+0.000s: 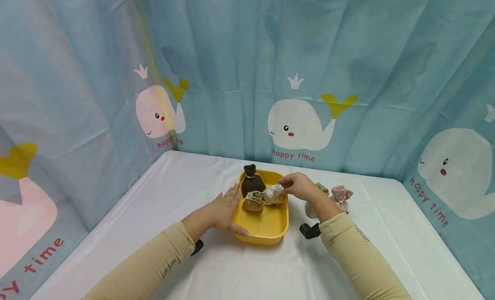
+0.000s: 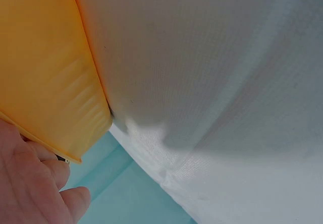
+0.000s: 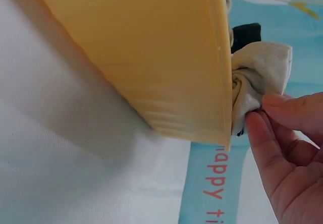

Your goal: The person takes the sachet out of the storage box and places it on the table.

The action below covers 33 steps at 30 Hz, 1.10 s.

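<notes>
A yellow plastic tray (image 1: 263, 237) stands on the white-covered table. Along its left rim lies my left hand (image 1: 223, 212), fingers stretched out and thumb spread toward the near corner; the left wrist view shows these fingers (image 2: 50, 168) at the rim. My right hand (image 1: 301, 187) pinches the gathered top of a cream cloth pouch (image 1: 273, 195) between thumb and fingertips, at the tray's right side. In the right wrist view the pouch's cloth (image 3: 265, 65) flares above the rim. Inside the tray, a dark brown pouch (image 1: 252, 186) stands at the back left, with a tan drawstring pouch (image 1: 253, 203) before it.
Right of the tray, partly behind my right forearm, are a pink pouch (image 1: 341, 194) and an olive-green pouch (image 1: 311, 209). A blue curtain (image 1: 232, 76) with whale prints hangs behind the table. Black devices (image 1: 309, 231) sit at my wrists.
</notes>
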Tool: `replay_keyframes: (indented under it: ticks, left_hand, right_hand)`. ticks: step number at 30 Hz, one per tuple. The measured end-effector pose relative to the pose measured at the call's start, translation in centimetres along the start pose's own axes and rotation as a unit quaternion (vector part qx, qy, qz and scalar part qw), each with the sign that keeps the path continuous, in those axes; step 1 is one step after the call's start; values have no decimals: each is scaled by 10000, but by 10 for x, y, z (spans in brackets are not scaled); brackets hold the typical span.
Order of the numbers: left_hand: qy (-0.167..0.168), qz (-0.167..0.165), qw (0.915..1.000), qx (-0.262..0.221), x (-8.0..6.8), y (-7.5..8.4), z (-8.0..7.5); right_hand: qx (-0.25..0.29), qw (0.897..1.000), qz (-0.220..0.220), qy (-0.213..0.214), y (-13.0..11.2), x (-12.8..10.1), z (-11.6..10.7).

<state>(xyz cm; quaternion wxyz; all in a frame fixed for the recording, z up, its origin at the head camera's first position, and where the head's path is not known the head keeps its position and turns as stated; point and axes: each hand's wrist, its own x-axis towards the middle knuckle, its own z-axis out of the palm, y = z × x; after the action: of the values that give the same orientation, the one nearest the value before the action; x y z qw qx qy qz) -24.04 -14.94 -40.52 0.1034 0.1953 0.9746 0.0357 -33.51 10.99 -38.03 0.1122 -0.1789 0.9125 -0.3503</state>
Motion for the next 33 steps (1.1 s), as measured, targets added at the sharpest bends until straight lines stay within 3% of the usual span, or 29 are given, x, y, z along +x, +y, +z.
replay_keyframes:
  ticks: [14,21,33]
  left_hand:
    - [-7,25,10000,-17,-1,2,2]
    - [26,40,10000,29,-1,1,2]
    - [-38,-35,10000,1,2,-1,4]
  right_hand:
    - [-678,9964,-63,510,10,2,4]
    - [-371,9990,6,230,12,1,3]
    - [-475,9973,-126,548,8,-4,3]
